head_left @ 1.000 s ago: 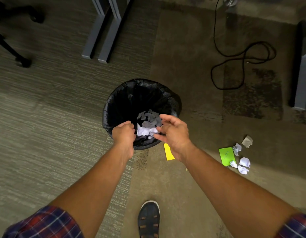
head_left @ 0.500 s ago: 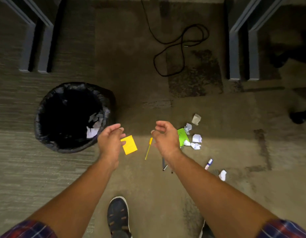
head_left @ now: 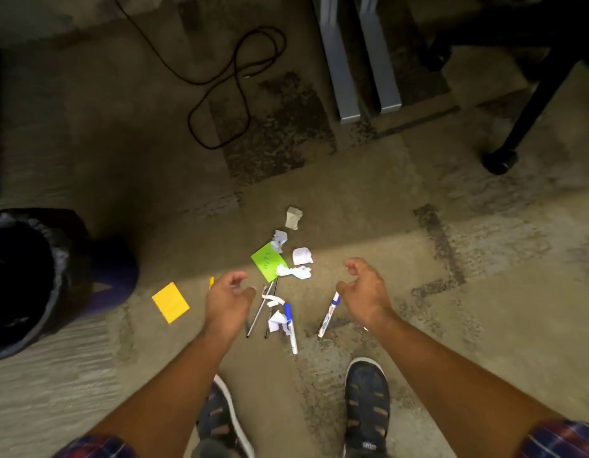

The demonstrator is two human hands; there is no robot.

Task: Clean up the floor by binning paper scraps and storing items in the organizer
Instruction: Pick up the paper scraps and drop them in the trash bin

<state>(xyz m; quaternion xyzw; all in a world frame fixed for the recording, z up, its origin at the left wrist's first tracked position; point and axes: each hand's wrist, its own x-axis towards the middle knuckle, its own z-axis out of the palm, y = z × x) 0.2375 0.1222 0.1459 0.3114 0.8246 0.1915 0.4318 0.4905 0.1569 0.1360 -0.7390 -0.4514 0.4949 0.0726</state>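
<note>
Head view: both hands hang over the carpeted floor (head_left: 484,259), fingers loosely curled and spread, holding nothing. The left hand (head_left: 227,302) is above the ends of two thin pens (head_left: 260,309); the right hand (head_left: 364,294) overlaps the capped end of a blue-and-white marker (head_left: 327,317). Between the hands lie a second marker (head_left: 290,328), a torn paper strip (head_left: 273,299) and a crumpled scrap (head_left: 276,323) touching that marker. Beyond them, a green note (head_left: 266,263) sits among four more crumpled paper scraps (head_left: 301,256). A yellow sticky note (head_left: 170,302) lies to the left, apart from the cluster, with a small yellow item beside the left hand, too hidden to identify. The black-lined bin (head_left: 29,279) stands at the left edge. A black cable (head_left: 233,84) loops on the floor farther off, near grey furniture legs (head_left: 356,61). Two dark shoes (head_left: 366,404) stand below.
</note>
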